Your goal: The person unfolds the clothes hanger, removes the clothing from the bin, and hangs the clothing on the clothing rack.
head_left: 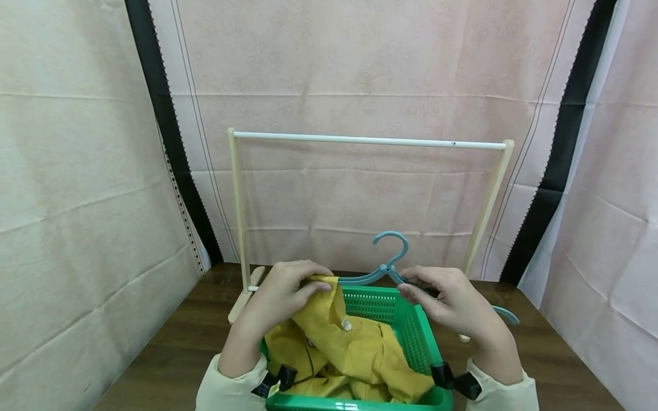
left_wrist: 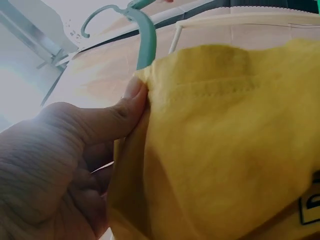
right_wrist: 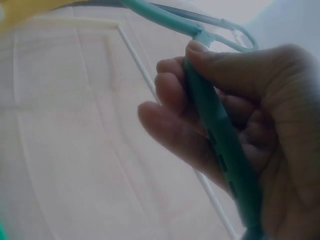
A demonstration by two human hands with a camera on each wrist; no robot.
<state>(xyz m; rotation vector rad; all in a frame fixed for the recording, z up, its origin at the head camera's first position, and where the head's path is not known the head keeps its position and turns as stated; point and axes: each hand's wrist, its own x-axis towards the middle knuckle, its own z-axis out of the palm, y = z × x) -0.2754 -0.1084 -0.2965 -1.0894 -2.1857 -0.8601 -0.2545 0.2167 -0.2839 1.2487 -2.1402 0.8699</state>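
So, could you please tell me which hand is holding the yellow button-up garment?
The left hand: it pinches the yellow button-up garment where the blue clothes hanger meets it, whereas the right hand grips the hanger's bare arm.

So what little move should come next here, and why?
I'd probably slip the right side of the blue clothes hanger into the yellow buttoned garment: that side is uncovered, while the left side already disappears inside the cloth.

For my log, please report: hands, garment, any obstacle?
Left hand pinches yellow garment; right hand grips blue hanger. Garment covers one hanger end, rest in green basket. No obstacle seen.
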